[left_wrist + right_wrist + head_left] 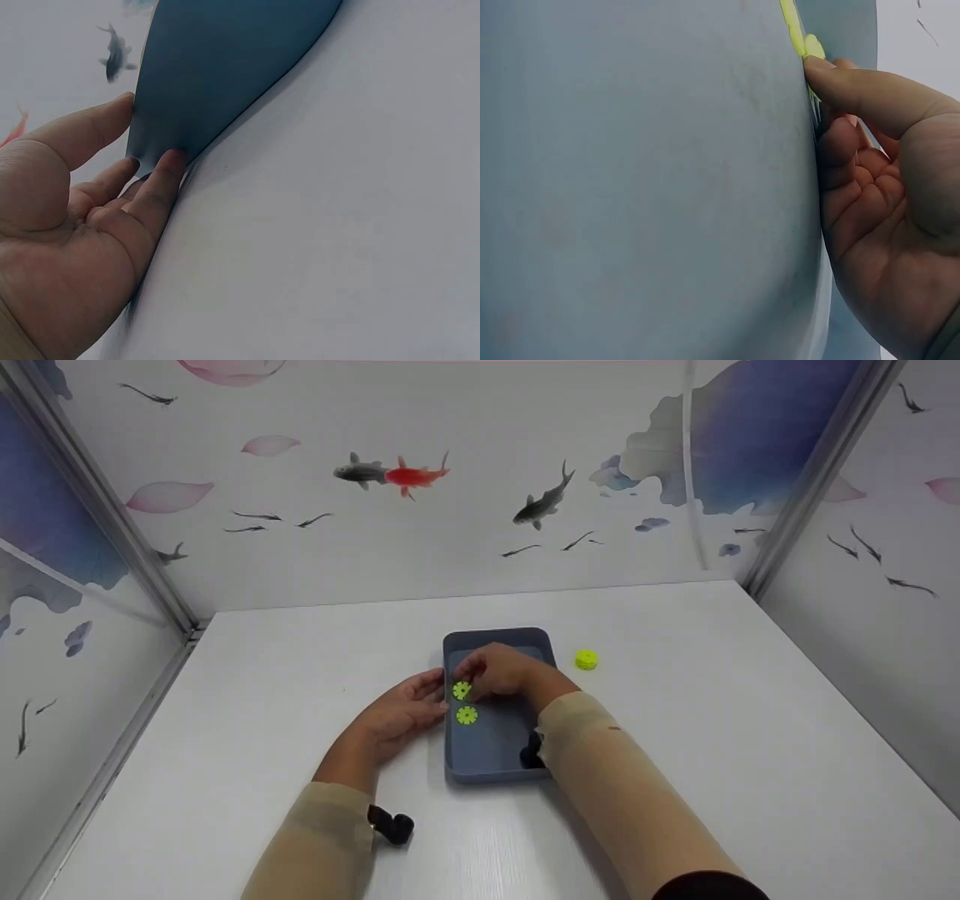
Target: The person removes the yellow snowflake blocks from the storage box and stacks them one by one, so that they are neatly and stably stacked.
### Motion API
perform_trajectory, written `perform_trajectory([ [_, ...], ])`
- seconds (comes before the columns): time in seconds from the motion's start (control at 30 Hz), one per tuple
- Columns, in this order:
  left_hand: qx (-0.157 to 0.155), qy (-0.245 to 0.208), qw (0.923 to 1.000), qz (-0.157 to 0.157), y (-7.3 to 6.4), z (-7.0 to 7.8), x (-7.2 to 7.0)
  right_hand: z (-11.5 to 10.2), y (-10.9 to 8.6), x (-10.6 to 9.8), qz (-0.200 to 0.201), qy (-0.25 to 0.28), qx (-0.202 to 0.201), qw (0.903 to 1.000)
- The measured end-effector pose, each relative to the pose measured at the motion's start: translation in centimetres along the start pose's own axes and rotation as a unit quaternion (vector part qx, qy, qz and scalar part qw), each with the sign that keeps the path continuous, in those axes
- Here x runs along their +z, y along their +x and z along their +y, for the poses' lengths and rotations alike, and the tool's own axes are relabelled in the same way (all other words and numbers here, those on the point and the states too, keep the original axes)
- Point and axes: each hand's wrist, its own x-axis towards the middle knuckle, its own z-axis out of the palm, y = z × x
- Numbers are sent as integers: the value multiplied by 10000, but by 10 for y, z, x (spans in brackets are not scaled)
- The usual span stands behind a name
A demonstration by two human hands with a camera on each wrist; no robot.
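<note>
A grey-blue rectangular tray [502, 761] lies on the white table. My right hand [501, 669] reaches into its left part and pinches a yellow-green notched plastic disc [461, 691] between thumb and fingers. In the right wrist view this disc [814, 46] shows at the thumb tip, close to the tray floor [652, 180]. A second notched disc [466, 715] lies flat just nearer to me. My left hand [401, 712] touches the tray's outer left side with extended fingertips; the left wrist view shows them against the tray wall [217, 67].
Right of the tray, a small pile of yellow-green discs [586, 660] rests on the table [712, 735]. White panels with painted fish stand behind and at both sides. A black wrist device [394, 826] sits at my left sleeve.
</note>
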Motion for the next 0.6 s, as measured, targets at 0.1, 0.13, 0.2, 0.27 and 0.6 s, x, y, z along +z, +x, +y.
perform_trajectory([
  [0.1,19,43,10000,10,0,0,0,0,0,0,80,64,3,9999],
  [0.13,18,49,10000,15,-1,0,0,0,0,0,120,63,-5,9999],
  [0.2,21,54,10000,15,-1,0,0,0,-1,1,196,83,-20,9998],
  [0.27,30,49,10000,18,-1,0,0,1,-1,1,280,97,-60,9995],
  [0.6,47,48,10000,-58,0,-1,0,4,-2,1,544,201,-209,9981],
])
